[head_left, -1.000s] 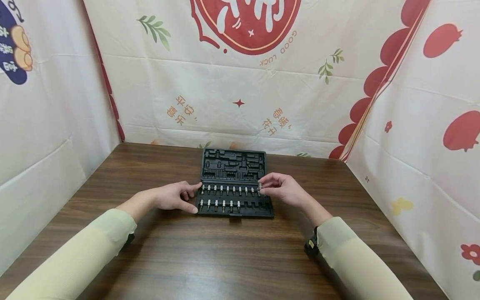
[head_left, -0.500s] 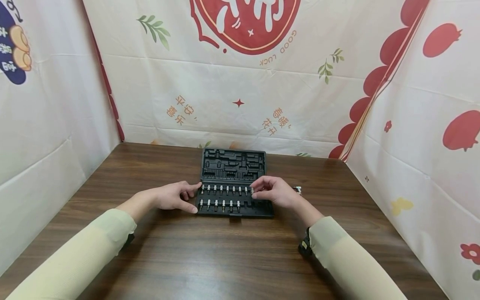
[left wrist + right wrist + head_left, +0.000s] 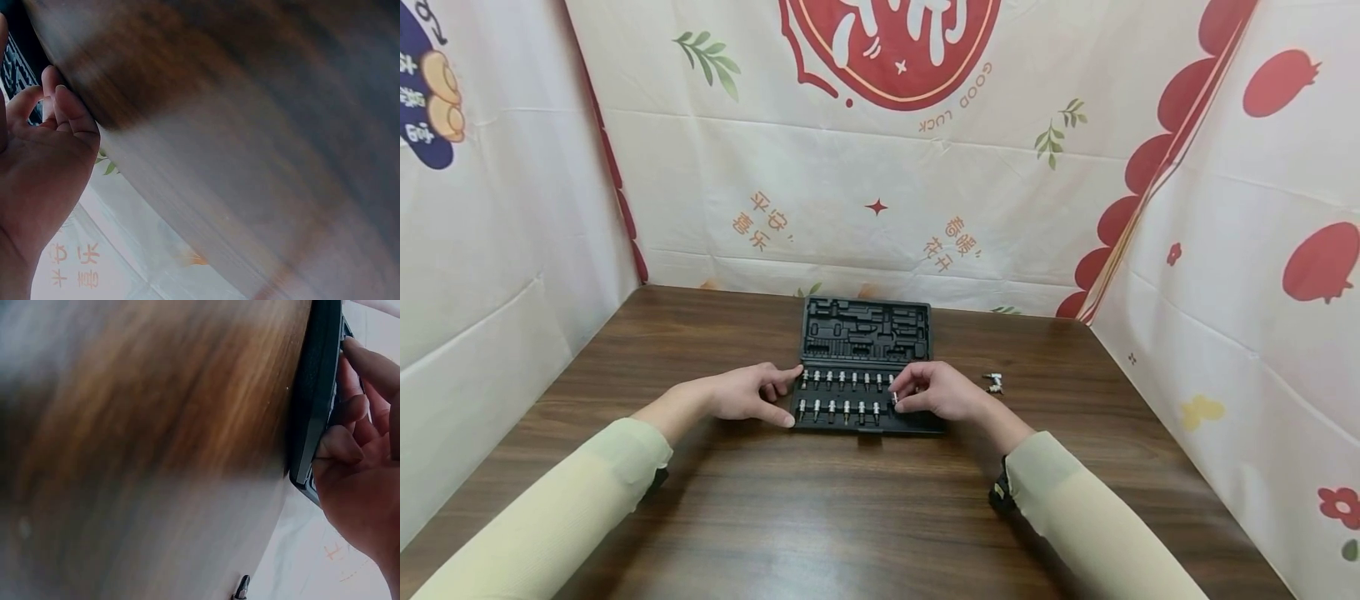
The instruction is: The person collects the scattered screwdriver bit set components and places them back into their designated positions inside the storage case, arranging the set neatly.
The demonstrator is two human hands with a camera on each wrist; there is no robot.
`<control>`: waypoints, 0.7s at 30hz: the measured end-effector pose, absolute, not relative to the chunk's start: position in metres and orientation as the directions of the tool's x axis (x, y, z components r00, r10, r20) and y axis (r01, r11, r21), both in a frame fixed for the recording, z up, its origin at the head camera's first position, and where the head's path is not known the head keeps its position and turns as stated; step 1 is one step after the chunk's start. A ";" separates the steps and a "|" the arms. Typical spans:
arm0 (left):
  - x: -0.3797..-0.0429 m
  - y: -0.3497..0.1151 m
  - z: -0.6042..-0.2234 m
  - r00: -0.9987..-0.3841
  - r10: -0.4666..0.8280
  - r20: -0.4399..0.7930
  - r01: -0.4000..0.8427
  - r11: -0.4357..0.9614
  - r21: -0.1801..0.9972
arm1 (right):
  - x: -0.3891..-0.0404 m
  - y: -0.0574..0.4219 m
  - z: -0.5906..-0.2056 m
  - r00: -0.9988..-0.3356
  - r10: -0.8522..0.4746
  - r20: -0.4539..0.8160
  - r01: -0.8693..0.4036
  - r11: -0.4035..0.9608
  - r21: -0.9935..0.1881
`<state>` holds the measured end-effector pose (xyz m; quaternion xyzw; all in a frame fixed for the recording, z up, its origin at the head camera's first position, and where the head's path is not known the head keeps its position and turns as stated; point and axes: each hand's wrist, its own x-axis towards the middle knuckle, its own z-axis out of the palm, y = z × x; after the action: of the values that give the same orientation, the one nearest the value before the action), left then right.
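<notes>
A black socket case lies open on the table, with two rows of silver bit sockets in its near half. My left hand rests at the case's left side, index fingertip at the hinge corner and thumb at the front corner. In the left wrist view its other fingers bend inward beside the case. My right hand pinches a small silver bit socket between thumb and fingers, over the right part of the case. The right wrist view shows the right thumb low over the case edge.
Several loose silver bit sockets lie on the wooden table, right of the case. The case lid leans back toward the printed cloth behind. Cloth also hangs on both sides.
My right hand has moved left and toward me, from the right end of the back row to near the front row. The loose sockets at right have come into view. The left hand stays put.
</notes>
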<state>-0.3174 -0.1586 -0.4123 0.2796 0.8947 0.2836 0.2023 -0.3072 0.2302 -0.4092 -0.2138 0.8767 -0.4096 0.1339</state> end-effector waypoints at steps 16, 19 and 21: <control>-0.318 -0.159 -0.414 -0.763 0.615 -0.200 0.386 0.682 0.621 | -0.306 0.224 -0.411 -0.869 -0.485 -0.097 -0.295 0.666 -0.685; -0.317 -0.159 -0.413 -0.762 0.615 -0.200 0.385 0.680 0.623 | -0.306 0.224 -0.412 -0.868 -0.486 -0.103 -0.290 0.664 -0.689; -0.317 -0.159 -0.414 -0.762 0.615 -0.201 0.384 0.680 0.625 | -0.306 0.224 -0.412 -0.867 -0.487 -0.107 -0.288 0.665 -0.689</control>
<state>-0.3174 -0.1586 -0.4136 0.2794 0.8939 0.2864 0.2020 -0.3056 0.2244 -0.4125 -0.2150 0.9011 -0.3486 0.1425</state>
